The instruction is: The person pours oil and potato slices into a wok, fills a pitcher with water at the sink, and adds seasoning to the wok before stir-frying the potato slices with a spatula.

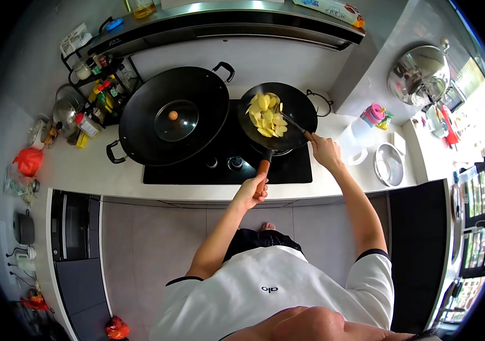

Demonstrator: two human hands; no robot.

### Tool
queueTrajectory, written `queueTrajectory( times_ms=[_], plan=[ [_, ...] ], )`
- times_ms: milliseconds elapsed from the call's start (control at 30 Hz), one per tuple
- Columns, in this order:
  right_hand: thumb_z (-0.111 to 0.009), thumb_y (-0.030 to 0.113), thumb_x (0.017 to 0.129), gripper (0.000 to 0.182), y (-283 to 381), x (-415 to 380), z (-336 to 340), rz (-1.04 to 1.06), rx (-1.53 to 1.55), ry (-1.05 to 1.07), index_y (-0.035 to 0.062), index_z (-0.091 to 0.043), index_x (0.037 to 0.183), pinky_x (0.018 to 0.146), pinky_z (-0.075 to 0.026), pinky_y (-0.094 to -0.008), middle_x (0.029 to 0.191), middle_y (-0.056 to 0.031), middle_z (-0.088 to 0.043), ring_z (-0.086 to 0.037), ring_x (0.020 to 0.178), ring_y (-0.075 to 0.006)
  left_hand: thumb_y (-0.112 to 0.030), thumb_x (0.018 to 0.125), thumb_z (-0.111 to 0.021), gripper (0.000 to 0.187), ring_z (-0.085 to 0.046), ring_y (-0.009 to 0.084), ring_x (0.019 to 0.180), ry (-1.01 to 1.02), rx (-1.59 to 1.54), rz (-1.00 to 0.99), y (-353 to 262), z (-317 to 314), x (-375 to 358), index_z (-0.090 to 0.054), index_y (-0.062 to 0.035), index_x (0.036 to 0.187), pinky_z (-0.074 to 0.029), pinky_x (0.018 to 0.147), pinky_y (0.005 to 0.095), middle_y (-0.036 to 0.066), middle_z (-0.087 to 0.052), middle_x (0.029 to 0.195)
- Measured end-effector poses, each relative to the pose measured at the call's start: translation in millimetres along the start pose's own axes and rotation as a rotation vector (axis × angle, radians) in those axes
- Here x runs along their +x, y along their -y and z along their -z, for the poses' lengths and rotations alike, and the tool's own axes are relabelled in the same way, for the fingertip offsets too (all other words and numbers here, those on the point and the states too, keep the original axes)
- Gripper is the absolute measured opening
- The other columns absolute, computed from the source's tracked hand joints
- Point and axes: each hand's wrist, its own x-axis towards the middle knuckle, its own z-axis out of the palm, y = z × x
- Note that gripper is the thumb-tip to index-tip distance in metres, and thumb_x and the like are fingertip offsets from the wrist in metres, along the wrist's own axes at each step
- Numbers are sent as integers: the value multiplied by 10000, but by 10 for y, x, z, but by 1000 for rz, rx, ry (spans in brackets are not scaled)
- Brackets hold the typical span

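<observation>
Evidently the step in hand is stirring or turning the yellow slices (266,113), which lie heaped in the left half of the pan (305,108) at the right of the hob (191,175). The left hand (252,192) is closed round the pan's handle (263,168), on the near side, and the right hand (326,152) is curled round the grip of the spatula (294,123), which enters over the right rim; its tip is lost among the slices. To do this well, I judge, the left hand should act as a firm brace, so that the pan does not swivel or slide when the spatula pushes. The blade would best go in low along the base, lift from below and fold the heap towards the bare right side, since a flat shove leftwards could send slices over the rim. Short, gentle strokes seem wise: thin pieces may snap or cling together. Whether the pan sits level is hard to tell, so checking its seat on the burner makes sense. The wok (140,122), with a glass lid (181,129) inside, stands just to the left and leaves little elbow room, so swings of the pan that way should be small.
</observation>
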Motion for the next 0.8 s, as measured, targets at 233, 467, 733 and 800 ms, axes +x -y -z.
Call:
queueTrajectory(
  times_ms=[233,467,733,800],
  plan=[
    [-455,99,840,355,-317,69,285,-91,-273,61,175,-548,1175,685,-520,-461,778,-196,-655,-657,753,-369,-360,885,-592,362,-452,99,535,11,-9,-4,16,31,20,-471,-35,988,-323,415,192,35,-473,718],
    [-526,330,872,343,-322,99,269,-298,323,412,82,-677,1054,434,-490,-335,585,-119,-587,-593,485,-217,-366,891,-580,356,-455,97,533,15,7,-9,8,11,1,-475,-40,988,-322,413,193,25,-478,699],
    [-501,280,883,302,-341,80,-173,99,136,74,150,-649,1112,626,-520,-428,751,-165,-655,-643,688,-334,-364,888,-584,346,-456,93,531,8,6,-6,2,4,2,-483,-45,974,-320,413,190,22,-478,700],
    [-521,233,873,263,-141,-73,233,61,109,11,169,-638,1101,671,-497,-472,784,-198,-642,-613,726,-398,-364,887,-585,347,-454,91,529,-7,12,-8,-10,-24,-24,-483,-44,976,-321,413,189,21,-476,700]
  ],
)
